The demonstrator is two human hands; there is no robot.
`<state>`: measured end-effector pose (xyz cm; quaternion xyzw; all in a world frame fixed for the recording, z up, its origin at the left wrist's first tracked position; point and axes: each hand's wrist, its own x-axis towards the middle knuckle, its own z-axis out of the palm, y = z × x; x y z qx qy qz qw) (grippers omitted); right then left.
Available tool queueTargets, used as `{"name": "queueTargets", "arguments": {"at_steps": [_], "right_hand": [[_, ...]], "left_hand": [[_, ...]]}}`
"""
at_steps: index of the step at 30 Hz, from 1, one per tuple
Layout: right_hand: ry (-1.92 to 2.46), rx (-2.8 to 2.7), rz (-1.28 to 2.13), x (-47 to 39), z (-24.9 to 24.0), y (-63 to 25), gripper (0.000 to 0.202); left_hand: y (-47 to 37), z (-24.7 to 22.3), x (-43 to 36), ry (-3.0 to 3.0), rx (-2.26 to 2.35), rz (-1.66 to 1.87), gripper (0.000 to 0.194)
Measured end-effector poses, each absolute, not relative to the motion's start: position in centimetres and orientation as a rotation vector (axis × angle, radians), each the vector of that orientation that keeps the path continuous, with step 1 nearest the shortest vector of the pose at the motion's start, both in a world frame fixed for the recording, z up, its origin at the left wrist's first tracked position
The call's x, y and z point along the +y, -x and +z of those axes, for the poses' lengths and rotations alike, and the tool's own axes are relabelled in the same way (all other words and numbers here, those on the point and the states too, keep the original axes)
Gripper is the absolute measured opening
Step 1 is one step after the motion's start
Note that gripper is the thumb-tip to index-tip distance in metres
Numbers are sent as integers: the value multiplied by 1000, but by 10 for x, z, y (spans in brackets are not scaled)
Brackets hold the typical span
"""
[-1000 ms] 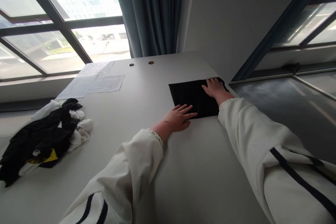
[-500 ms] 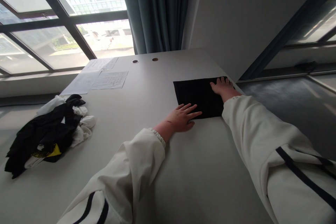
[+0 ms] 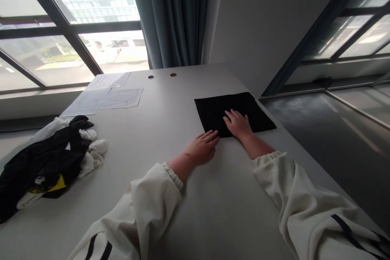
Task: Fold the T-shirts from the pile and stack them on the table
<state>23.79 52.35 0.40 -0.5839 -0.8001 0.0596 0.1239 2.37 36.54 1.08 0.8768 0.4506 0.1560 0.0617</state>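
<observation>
Black cloth (image 3: 260, 115): lying flat on the white table (image 3: 161, 138), right part, its right side close to the table's right edge. Roughly four-sided, looks folded, layer count can't be told.
Left hand (image 3: 201, 148): back up, at the cloth's near left corner. Fingers together and nearly straight, tips over that corner; rest of hand over bare tabletop. Thumb can't be made out. Nothing clamped.
Right hand (image 3: 238, 124): back up, on the cloth near its front edge, left of the cloth's middle. Fingers partly spread, outermost right one well apart from the others. No pinch on the fabric. How hard it presses, can't tell.
Hand gap: hands near each other, not touching; left one sits lower in view.
Sleeves: off-white, gathered cuffs, dark stripes on both arms.
Clothes pile (image 3: 45, 166): crumpled, left side of table, well apart from the cloth. Black and white fabric, one yellow patch.
Papers (image 3: 122, 98): several printed sheets, far left of table, beyond the pile. Text too small to read.
Table holes (image 3: 150, 77): two round ones near the far edge, right of the papers.
Backdrop: blue-grey curtain (image 3: 173, 16) behind the far edge, bright window (image 3: 100, 4) left of it.
</observation>
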Motion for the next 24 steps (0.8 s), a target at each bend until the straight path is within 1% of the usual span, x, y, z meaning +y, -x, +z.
{"name": "queueTargets", "arguments": {"at_steps": [3,9,11,15,17,20,22,24], "right_hand": [[1699,-2279,147,500,3,-246,56],[1707,-2269,146,461,4,-236,55],[1629,-2328,132,444,6,-229,54],[1424,-2575,82,401,7,-206,58],[1475,-2622,82,377,6,-191,63],[1582,-2608,112,339,5,-167,62],[1545,-2643,148,312,5,-152,61],[1416,-2721,202,285,7,-140,61]], "left_hand": [[-23,11,346,-2623,1426,449,55],[-15,10,305,-2524,1561,421,55],[-7,10,288,-2475,1607,414,55],[18,11,248,-2401,1675,386,55],[34,10,228,-2358,1726,371,55],[60,9,199,-2286,1817,370,54],[76,7,182,-2249,1869,373,55],[88,6,166,-2220,1907,367,56]]}}
